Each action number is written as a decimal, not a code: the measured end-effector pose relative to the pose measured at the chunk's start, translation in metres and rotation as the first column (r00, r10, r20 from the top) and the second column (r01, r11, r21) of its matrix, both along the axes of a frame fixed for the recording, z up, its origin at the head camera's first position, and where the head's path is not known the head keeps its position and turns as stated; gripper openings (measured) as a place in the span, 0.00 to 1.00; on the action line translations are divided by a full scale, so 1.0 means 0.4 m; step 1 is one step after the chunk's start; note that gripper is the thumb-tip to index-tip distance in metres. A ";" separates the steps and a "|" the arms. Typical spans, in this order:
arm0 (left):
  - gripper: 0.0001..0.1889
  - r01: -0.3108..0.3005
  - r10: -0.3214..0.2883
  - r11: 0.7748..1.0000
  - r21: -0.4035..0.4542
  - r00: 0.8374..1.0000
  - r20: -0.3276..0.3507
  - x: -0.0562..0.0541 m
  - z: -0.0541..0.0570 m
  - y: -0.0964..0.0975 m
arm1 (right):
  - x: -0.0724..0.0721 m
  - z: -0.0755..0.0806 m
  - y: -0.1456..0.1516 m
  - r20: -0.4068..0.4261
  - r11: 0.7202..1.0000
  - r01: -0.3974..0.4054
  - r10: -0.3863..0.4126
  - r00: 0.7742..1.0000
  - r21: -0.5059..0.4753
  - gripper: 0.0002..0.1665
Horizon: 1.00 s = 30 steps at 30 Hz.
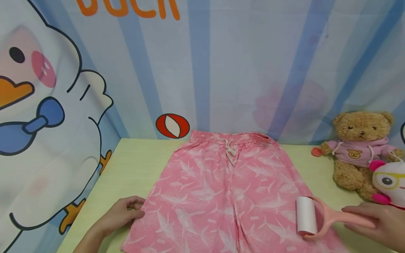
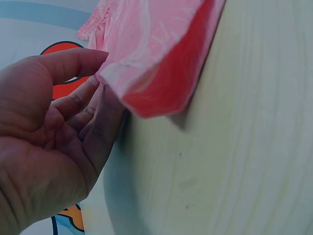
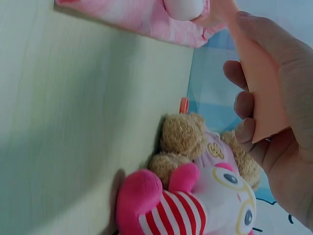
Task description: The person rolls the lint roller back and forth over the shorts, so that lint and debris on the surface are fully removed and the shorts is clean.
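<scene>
Pink shorts (image 1: 205, 189) with a white fish print and a tied drawstring lie spread on the table, waistband toward the back wall. My left hand (image 1: 121, 215) is at their left side edge. In the left wrist view, thumb and fingers pinch the fabric (image 2: 142, 58) close to the leg opening. My right hand (image 1: 379, 219) grips the handle of a peach-pink lint roller (image 1: 329, 218). Its white roll (image 1: 306, 215) is over the right leg of the shorts; whether it touches the cloth is hard to tell. The handle (image 3: 261, 88) lies across the palm in the right wrist view.
A teddy bear (image 1: 362, 147) in a lilac hoodie sits at the table's back right. Beside it is a white and pink plush toy (image 1: 390, 182) with yellow glasses. A printed cloth wall (image 1: 240, 70) rises behind the pale wooden table (image 1: 143, 158).
</scene>
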State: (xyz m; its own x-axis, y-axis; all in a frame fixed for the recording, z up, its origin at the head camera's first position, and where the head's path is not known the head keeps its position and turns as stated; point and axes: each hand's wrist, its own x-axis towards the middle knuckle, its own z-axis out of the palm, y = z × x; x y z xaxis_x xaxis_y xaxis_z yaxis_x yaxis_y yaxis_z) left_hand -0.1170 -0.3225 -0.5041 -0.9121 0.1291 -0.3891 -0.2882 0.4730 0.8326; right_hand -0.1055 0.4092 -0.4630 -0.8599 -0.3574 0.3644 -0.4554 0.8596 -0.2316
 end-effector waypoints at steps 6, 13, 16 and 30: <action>0.22 -0.003 0.003 1.000 -0.003 1.000 0.006 -0.003 -0.001 0.000 | 0.007 -0.009 0.049 -0.068 0.997 -0.013 0.008 0.998 -0.070 0.27; 0.22 -0.011 0.011 1.000 0.003 1.000 0.016 -0.002 0.002 0.002 | 0.017 -0.014 0.064 0.027 0.995 0.087 -0.086 0.996 -0.044 0.25; 0.23 -0.019 0.018 1.000 0.003 1.000 0.022 -0.003 0.003 0.004 | 0.013 -0.014 0.058 0.010 0.996 0.064 -0.063 0.998 -0.058 0.24; 0.23 -0.010 0.010 1.000 0.004 1.000 0.023 -0.003 -0.001 0.001 | -0.015 -0.018 -0.042 0.093 0.987 -0.101 0.114 0.989 -0.126 0.22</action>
